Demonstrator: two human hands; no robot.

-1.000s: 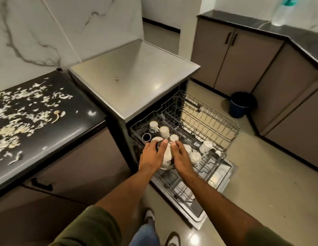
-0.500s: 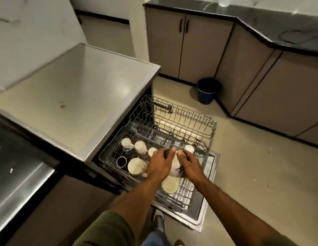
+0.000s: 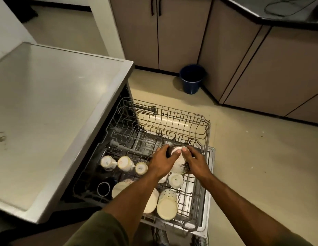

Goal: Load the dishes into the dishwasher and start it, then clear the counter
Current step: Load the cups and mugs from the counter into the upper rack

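Both hands moved the bowl (image 3: 178, 161) rightward along the rack (image 3: 199, 132); left hand (image 3: 160, 161) and right hand (image 3: 194, 161) fingers grip it. Cups (image 3: 125, 163) frame centre-left, bucket (image 3: 192, 79) on floor upper centre, steel worktop (image 3: 48, 112) left.

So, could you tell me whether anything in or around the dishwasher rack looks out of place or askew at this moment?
Nothing is spilled or broken. The one unsettled item is the bowl, tilted between the left hand and right hand above the rack, not yet seated. The steel top carries a small smudge near its left edge.
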